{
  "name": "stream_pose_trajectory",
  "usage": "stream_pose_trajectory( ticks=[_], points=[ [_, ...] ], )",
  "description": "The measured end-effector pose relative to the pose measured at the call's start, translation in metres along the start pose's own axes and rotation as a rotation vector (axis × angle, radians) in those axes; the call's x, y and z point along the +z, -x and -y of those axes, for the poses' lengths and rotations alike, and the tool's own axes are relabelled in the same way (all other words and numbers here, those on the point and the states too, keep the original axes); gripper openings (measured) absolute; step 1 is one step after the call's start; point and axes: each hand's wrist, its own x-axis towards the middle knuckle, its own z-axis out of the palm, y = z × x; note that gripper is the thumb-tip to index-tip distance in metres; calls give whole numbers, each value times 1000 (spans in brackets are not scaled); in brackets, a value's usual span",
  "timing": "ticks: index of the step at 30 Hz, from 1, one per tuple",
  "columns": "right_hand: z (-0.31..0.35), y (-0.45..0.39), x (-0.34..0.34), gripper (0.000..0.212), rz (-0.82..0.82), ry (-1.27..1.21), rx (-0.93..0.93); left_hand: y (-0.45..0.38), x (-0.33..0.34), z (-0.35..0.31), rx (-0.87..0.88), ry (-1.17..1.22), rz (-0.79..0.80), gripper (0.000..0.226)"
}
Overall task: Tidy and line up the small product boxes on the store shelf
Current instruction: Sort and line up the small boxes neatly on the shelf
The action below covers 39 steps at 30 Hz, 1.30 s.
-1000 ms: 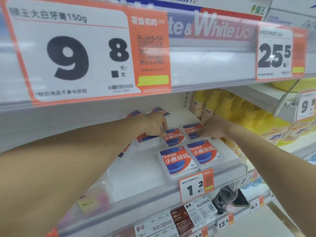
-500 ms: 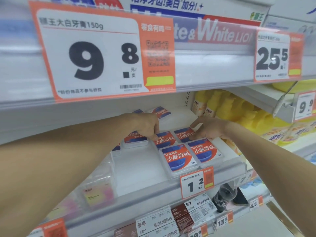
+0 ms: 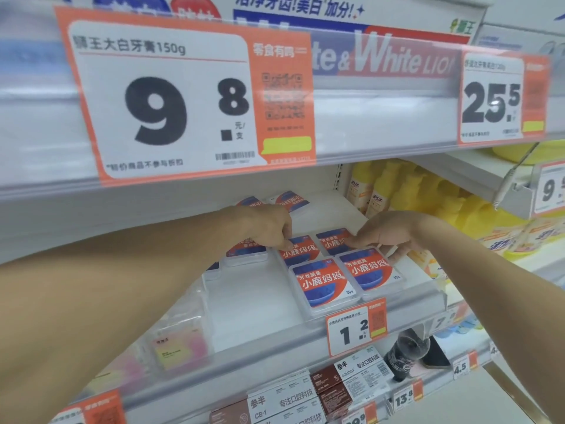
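left hand [image 3: 269, 224] fingers curled, pinching second-row box [image 3: 301, 249]; right hand [image 3: 388, 232] fingers pinching neighbouring box [image 3: 333, 240].

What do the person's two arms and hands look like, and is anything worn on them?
Both arms are bare along all that shows: no sleeves, no gloves. The left hand and the right hand carry no visible ring, and neither wrist shows a watch or a bracelet. No markings show. The fingertips are too blurred to tell anything about the nails.
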Motion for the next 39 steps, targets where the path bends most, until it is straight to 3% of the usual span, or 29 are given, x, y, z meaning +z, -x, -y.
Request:
stream_pose_trajectory(
  ticks=[4, 6, 10, 14, 16, 20, 22, 25, 27, 31, 34, 39],
  points=[
    [26, -11, 10, 42, -493, 128, -282, 1, -6, 23, -30, -9, -115, 47],
    [51, -15, 19, 28, -578, 127, -443, 4, -12, 40, -63, -36, -85, 60],
    [103, -35, 33, 38, -441, 346, -405, 10, -11, 61, -106, -91, 1, 75],
    [116, -72, 39, 79, -393, 251, -263, 8, -6, 65, -58, -30, -52, 77],
    [114, -84, 41, 86, -414, 206, -202, 8, -7, 66, -34, -48, -75, 74],
    [111, -77, 31, 68, -486, 142, -245, 10, -16, 70, 20, -33, -125, 44],
    [102, -75, 21, 53, -462, -70, -313, 11, -22, 70, 22, -2, -224, 42],
    [83, -58, 4, 68, -430, -497, -420, 7, -27, 69, -16, 268, -306, 30],
    [64, -46, -9, 77, -400, -615, -414, 5, -28, 62, -47, 428, -283, 23],
    [28, -31, -28, 63, -258, -617, -428, 1, -27, 41, -75, 611, -325, 18],
    [14, -27, -33, 47, -210, -530, -440, 0, -23, 27, -81, 838, -305, 28],
    [16, -16, -22, 36, -54, -286, -370, 0, -14, 10, -137, 896, -239, 24]
  ],
)
